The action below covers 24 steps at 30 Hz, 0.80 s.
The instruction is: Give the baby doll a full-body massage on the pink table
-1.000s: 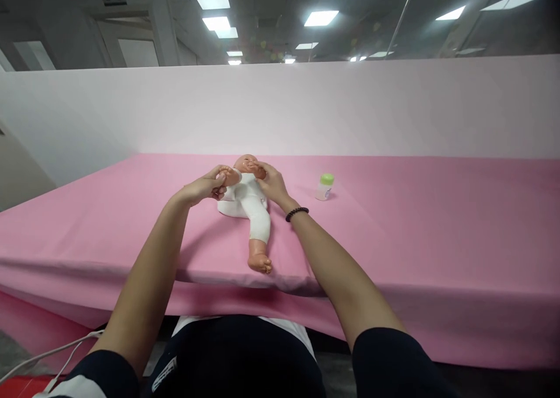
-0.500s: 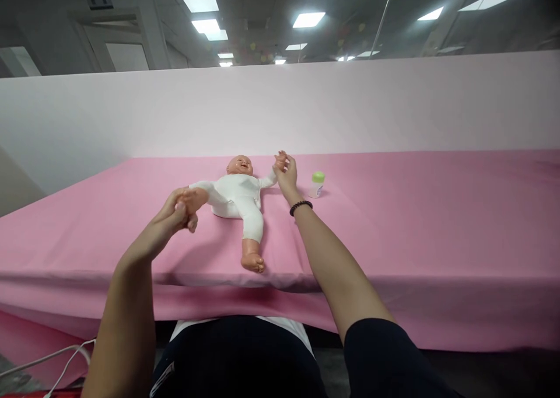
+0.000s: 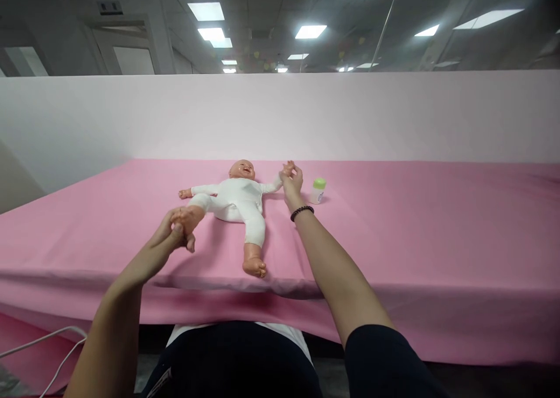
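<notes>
A baby doll [image 3: 238, 198] with a white cloth body lies face up on the pink-covered table [image 3: 394, 229], head toward the wall. My left hand [image 3: 177, 230] is wrapped round the doll's foot on the left side, lifting that leg off the cloth. My right hand [image 3: 292, 183] pinches the doll's hand on the right side, its arm stretched outward. The doll's other arm lies out to the left, and its other leg points toward me, bare foot near the table edge. Just right of my right hand stands a small bottle [image 3: 318, 191] with a green cap.
A low white wall [image 3: 280, 115] runs along the table's far side, with glass above it reflecting ceiling lights. White cables [image 3: 65, 339] hang at the lower left. The pink cloth drapes over the table's front edge.
My left hand has lowered the doll's foot slightly, down and to the left, so the doll's left-side arm now shows. My right hand keeps its hold; the view has tilted up a little.
</notes>
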Tool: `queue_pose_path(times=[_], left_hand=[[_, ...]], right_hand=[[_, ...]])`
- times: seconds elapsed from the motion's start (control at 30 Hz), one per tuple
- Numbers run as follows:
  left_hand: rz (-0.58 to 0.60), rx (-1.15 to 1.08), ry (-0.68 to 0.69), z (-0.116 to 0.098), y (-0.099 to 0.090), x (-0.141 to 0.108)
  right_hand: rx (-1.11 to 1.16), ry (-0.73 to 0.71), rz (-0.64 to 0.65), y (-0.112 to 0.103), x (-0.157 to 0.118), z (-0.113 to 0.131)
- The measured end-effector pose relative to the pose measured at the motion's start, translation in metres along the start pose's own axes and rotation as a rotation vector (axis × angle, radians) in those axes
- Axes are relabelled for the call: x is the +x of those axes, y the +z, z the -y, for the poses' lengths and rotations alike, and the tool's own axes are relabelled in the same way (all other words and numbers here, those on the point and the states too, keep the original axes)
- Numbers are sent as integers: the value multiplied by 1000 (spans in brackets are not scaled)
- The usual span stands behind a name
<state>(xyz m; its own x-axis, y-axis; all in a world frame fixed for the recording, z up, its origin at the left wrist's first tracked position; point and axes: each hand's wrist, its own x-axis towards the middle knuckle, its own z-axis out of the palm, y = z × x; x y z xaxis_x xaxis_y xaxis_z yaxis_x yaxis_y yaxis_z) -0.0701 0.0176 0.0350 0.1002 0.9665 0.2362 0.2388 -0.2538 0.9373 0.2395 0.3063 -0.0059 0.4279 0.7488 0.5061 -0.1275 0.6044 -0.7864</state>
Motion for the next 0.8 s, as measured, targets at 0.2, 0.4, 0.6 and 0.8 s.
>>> queue_pose_path(times=[0.2,0.4,0.6,0.8], left_hand=[[145,16,120,-37,12,99],[232,43,-44,3,33,168],[106,-81,82,13,27,134],[-40,-103,65,3,17,26]], right_hand=[[-66,-159,513,34,-32,23],[-75,-121,696,40,-51,20],[14,-53,499,32,-32,23],[107,171,-21,0,0,6]])
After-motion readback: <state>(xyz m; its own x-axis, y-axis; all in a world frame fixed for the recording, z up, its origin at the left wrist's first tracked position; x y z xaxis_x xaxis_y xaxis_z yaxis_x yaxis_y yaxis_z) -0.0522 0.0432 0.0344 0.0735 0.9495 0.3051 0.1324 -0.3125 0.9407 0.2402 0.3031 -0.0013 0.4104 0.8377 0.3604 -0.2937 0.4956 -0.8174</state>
